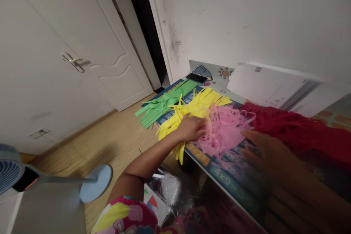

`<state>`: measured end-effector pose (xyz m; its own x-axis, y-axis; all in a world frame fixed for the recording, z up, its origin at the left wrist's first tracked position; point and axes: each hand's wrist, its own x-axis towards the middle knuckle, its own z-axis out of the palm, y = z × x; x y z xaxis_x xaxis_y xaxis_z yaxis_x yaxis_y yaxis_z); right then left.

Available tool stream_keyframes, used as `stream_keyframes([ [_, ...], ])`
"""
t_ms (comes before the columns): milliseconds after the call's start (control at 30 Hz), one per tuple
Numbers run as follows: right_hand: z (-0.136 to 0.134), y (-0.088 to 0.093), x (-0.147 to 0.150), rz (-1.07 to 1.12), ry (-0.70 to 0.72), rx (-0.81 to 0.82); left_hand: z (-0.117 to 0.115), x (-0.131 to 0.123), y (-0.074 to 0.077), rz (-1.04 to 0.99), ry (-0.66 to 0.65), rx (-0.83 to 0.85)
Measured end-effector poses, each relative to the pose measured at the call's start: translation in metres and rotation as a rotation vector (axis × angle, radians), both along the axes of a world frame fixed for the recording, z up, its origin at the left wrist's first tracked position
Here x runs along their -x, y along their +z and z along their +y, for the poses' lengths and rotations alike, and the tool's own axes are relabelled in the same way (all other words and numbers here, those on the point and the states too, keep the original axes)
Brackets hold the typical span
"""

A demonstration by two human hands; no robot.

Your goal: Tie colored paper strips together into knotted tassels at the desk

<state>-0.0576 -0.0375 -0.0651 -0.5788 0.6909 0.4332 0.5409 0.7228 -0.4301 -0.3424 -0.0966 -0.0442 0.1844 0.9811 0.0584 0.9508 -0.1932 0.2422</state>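
A pink fringed paper [223, 128] lies tangled on the table, its loose strips spread around a plain band. My left hand [192, 128] rests at its left edge, fingers curled in on the pink strips, partly over the yellow fringed paper [203, 104]. At the pink paper's right side is my right hand [263, 150], blurred, its fingers stretched out and apart against the edge. Green fringed paper [170, 98] lies beyond the yellow one and overhangs the table's left edge. Dark red fringed paper [290, 124] spreads along the right side, partly behind my right hand.
The table [219, 175] has a cover printed with multiplication sums. A black phone [196, 78] and white sheets [274, 86] lie toward the wall. Plastic-wrapped items [167, 193] sit below the table edge. A fan [95, 182] stands left on the floor, near a door [90, 44].
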Motion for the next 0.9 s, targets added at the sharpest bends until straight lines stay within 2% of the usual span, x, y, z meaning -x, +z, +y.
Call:
stream_keyframes([
  [67, 0.016, -0.004, 0.040, -0.023, 0.051, 0.060, -0.001, 0.003, -0.003, -0.053, -0.016, -0.009],
  [133, 0.030, -0.007, 0.077, -0.007, 0.080, 0.133, -0.003, 0.012, -0.004, -0.044, 0.041, -0.033],
  [233, 0.034, -0.012, 0.104, 0.037, 0.289, 0.066, -0.008, 0.031, -0.004, 0.008, 0.122, -0.075],
  [300, 0.028, -0.015, 0.100, 0.017, 0.384, -0.053, -0.011, 0.042, -0.004, 0.006, 0.116, -0.088],
  [367, 0.021, -0.018, 0.087, -0.031, 0.412, -0.133, -0.012, 0.048, -0.005, -0.007, 0.095, -0.091],
  [533, 0.017, -0.023, 0.069, -0.069, 0.406, -0.161, -0.003, 0.057, -0.008, -0.019, 0.078, -0.117],
  [767, 0.024, -0.021, 0.069, -0.016, 0.374, -0.164, 0.000, 0.066, -0.005, -0.153, 0.256, -0.198],
  [900, 0.026, -0.021, 0.069, -0.009, 0.367, -0.184, -0.003, 0.054, -0.001, -0.083, 0.106, -0.226],
])
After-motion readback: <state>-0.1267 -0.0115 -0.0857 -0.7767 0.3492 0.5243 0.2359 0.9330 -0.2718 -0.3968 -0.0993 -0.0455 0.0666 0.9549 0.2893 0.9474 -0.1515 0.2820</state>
